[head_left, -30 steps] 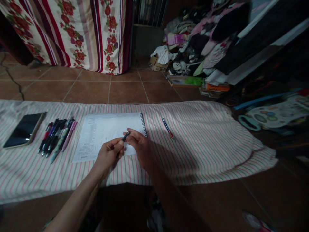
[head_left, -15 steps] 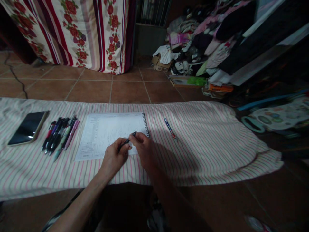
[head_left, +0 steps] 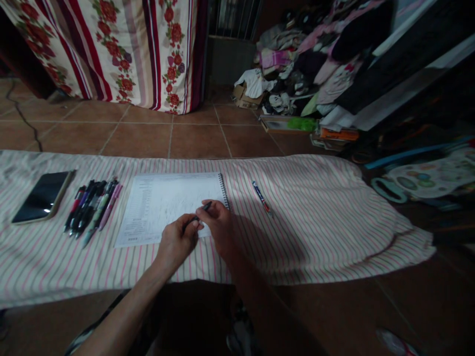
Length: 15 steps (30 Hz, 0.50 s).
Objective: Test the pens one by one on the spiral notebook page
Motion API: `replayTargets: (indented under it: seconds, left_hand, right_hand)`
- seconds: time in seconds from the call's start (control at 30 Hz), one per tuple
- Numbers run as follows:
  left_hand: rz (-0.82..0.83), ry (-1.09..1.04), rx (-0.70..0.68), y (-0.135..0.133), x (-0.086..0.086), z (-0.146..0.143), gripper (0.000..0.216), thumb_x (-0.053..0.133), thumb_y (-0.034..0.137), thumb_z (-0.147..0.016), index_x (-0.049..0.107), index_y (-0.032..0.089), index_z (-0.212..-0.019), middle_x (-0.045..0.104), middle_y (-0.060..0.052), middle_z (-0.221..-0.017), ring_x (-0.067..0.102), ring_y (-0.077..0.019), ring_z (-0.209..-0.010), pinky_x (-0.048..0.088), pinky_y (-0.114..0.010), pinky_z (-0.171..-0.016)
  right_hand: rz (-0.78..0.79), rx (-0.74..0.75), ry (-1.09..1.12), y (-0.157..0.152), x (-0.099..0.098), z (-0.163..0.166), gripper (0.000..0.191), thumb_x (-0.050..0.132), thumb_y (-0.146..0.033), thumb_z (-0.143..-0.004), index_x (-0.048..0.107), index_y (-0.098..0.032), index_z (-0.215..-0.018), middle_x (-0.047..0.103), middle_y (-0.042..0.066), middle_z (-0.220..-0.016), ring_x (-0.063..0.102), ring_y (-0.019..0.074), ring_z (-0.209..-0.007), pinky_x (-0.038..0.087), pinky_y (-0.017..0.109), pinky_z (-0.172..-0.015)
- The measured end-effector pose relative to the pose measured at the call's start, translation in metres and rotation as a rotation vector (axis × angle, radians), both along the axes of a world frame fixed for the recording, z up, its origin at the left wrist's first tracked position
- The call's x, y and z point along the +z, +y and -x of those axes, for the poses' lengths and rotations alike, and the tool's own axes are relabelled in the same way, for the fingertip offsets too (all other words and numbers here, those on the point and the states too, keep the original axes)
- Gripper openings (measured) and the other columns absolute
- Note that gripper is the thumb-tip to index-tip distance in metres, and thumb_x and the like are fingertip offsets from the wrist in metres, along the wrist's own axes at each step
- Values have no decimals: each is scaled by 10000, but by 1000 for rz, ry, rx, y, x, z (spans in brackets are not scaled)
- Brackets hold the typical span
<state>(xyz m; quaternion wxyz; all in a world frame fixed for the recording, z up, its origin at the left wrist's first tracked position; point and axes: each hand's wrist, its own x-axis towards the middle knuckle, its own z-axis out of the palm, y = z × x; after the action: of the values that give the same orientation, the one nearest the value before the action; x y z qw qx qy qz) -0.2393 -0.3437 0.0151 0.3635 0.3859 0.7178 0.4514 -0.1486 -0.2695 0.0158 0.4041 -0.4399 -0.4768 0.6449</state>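
Observation:
A dark pen [head_left: 192, 220] slants between my two hands, above the lower right part of a spiral notebook [head_left: 166, 193]. My left hand [head_left: 179, 237] is closed around the pen's lower left end. With fingertips pinched, my right hand [head_left: 217, 222] grips its upper right end. Faint marks show on the notebook's page, and the spiral binding runs down its right side. To the right of the notebook lies a blue and red pen [head_left: 261, 199], apart from both hands. Left of the notebook, several pens [head_left: 91, 205] lie side by side in a bunch.
A dark-screened phone [head_left: 42, 197] rests at the left on the striped cloth [head_left: 315, 212] covering the low surface. Beyond it are a tiled floor [head_left: 144, 133], a floral curtain [head_left: 144, 54] and a heap of clothes [head_left: 311, 59]. A patterned seat-like item [head_left: 426, 175] stands at the right.
The fingers of my right hand have shifted slightly on the pen, with the index finger a bit higher. My left hand has barely moved; everything on the cloth lies as before.

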Motion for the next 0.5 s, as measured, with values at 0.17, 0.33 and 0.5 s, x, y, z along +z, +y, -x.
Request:
replayTargets:
  seconds: [0.17,0.33,0.5]
  left_hand:
    - [-19,-9,-52,1,-1,6,314,462,389,-823,619,164,-976,700,-52,-796,574,-138,-587,449,-270,-591]
    - [-28,-48,-57,1,-3,5,305,473,384,-812,609,172,-985,691,-43,-765,577,-130,-573,444,-258,-572]
    - [-25,-29,-62,0,-3,5,302,465,394,-824,593,174,-988,691,-44,-770,593,-140,-600,455,-267,-586]
  right_hand:
    - [22,51,195,2,1,0,608,701,-260,-628,485,-194,-1192,726,56,-919,676,198,-851,531,345,-766]
    - [54,64,228,0,-1,1,646,702,-283,-640,445,-189,-1225,712,86,-994,667,222,-906,542,359,-741]
    - [48,-3,160,3,-5,0,509,731,-309,-615,560,-181,-1077,710,59,-905,667,193,-808,527,351,-749]
